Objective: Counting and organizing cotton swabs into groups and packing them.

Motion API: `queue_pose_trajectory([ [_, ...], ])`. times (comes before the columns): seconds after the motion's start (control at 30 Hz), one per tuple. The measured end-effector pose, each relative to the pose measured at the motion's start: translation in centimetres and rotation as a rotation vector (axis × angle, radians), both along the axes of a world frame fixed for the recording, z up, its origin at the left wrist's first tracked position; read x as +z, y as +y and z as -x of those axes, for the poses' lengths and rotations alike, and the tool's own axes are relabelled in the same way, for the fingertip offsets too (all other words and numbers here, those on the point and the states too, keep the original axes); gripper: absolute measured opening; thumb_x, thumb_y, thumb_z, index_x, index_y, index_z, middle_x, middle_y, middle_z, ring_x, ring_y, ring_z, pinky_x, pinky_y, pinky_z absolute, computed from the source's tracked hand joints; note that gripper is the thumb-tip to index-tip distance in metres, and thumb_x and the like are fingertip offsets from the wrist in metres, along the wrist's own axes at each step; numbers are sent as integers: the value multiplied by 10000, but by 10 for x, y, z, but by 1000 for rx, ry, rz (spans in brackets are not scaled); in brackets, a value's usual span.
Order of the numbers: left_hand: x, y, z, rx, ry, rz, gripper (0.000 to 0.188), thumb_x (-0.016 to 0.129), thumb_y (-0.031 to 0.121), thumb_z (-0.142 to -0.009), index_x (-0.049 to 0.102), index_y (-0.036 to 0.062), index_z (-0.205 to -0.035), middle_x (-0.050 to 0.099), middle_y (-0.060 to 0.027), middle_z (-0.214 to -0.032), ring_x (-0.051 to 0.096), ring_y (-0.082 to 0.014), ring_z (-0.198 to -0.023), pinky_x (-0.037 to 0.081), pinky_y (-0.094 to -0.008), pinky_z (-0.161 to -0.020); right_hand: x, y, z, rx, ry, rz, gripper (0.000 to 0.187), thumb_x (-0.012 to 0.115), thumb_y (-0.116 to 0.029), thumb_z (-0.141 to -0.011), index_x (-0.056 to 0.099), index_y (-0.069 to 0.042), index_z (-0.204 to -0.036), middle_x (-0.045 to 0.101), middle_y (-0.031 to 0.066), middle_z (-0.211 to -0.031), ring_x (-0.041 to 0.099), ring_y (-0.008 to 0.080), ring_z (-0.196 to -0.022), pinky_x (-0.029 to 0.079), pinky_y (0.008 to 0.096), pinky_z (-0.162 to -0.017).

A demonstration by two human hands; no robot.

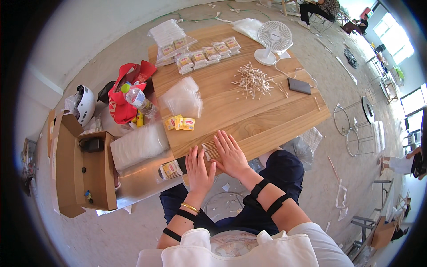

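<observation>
A neat row of cotton swabs lies side by side near the table's front edge, between my hands. My left hand rests at the row's left end, fingers stretched out. Across the right end lies my right hand, flat with its fingers extended, covering some of the swabs. Left of my left hand sits a small clear pack of swabs with a yellow-and-white card, by a dark strip. Several loose yellow cards lie farther off, below a fan of clear plastic bags. A loose heap of swabs is at the right.
Filled packs line the far side of the wooden table, near a white fan cabled to a dark power bank. Leftward are a bottle, red bag, stacked clear bags and open cardboard box.
</observation>
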State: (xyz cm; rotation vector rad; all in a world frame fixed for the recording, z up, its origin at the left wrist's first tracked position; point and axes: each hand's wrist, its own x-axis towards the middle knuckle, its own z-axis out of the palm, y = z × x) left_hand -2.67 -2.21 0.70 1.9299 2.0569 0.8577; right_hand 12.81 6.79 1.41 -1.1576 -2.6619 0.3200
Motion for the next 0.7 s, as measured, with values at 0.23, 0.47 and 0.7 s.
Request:
queue_pose_trajectory([
  [0.23, 1, 2, -1, 13, -7, 8, 637, 574, 388, -977, 429, 1, -1461, 369, -247, -1545, 302, -437, -1471, 212, -564, -1219, 0, 0, 0, -2, -3, 12, 859, 569, -493, -944, 280, 15, -1573, 235, 200, -1663, 170, 307, -1567, 133, 429, -1280],
  [0.47, 0, 7, -1, 11, 64, 41, 649, 561, 395, -983, 416, 11, -1485, 367, -251, -1547, 299, -436, -1474, 204, -566, -1224, -3, 0, 0, 2, -7, 3, 875, 577, -488, -927, 275, 16, -1575, 229, 199, -1666, 166, 309, -1568, 126, 429, -1283],
  [0.7, -2, 8, 1, -5, 43, 39, 663, 533, 420, -992, 403, 14, -1501, 345, -246, -1571, 273, -436, -1491, 173, -572, -1233, -2, 1, -1, 1, 1, 17, 872, 573, -491, -925, 282, 18, -1572, 229, 203, -1666, 169, 311, -1567, 132, 430, -1282],
])
